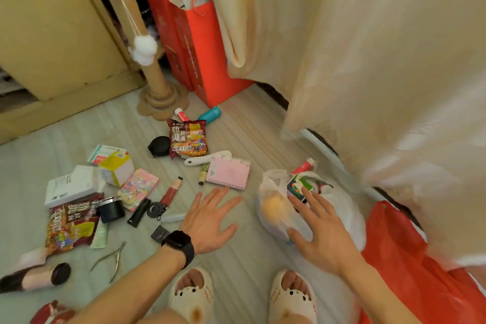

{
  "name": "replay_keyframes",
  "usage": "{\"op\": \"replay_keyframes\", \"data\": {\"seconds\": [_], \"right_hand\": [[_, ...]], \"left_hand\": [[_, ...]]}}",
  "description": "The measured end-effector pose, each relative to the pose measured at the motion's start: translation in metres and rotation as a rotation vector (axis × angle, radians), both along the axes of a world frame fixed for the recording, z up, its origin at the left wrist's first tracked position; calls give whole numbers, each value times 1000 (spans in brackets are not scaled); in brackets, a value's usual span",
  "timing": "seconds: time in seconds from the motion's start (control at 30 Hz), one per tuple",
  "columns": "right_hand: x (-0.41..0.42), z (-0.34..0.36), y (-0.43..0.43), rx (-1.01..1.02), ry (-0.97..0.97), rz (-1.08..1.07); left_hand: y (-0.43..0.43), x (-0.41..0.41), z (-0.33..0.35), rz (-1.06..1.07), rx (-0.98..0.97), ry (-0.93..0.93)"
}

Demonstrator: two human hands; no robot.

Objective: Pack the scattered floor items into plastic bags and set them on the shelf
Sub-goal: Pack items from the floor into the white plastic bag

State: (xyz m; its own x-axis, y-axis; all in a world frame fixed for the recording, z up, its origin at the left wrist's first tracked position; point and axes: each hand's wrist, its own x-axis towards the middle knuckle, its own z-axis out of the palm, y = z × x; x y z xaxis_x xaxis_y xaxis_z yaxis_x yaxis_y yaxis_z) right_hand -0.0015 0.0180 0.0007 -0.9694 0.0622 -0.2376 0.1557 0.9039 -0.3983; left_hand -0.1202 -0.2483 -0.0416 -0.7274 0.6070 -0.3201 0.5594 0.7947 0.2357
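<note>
Both hands were spread wide, fingers straight, holding nothing. The left hand (210, 218) hung over the floor (244, 268) just below a pink notebook (228, 173). The right hand (322, 231) was over a white plastic bag (268, 192) with several things inside. A noodle packet (188, 138), tubes and boxes lay scattered leftward, and a red plastic bag (394, 258) lay at the right.

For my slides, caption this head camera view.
Open left hand and right hand hover by a part-filled white plastic bag amid clutter scattered on the floor.
</note>
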Motion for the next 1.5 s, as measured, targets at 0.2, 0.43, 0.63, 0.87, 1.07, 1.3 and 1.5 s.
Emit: {"op": "replay_keyframes", "data": {"seconds": [0.2,0.43,0.63,0.87,1.07,1.3,1.5], "right_hand": [[-46,-24,-81,-70,84,199],[-87,-112,-140,95,-279,452],[-91,-167,-145,218,-416,568],[-123,-185,-174,154,-210,614],[-147,-198,-217,156,-97,791],[-121,-174,-190,-86,-130,491],[-57,-60,-133,-730,-117,-263]], "left_hand": [[-91,26,-48,347,-232,-170],[-149,44,-98,517,-308,-336],[-155,46,-117,609,-191,-286],[-159,17,-133,570,-125,-145],[-153,11,-133,509,-118,-181],[-164,33,-121,520,-114,-312],[-119,1,-55,611,239,-280]]}}
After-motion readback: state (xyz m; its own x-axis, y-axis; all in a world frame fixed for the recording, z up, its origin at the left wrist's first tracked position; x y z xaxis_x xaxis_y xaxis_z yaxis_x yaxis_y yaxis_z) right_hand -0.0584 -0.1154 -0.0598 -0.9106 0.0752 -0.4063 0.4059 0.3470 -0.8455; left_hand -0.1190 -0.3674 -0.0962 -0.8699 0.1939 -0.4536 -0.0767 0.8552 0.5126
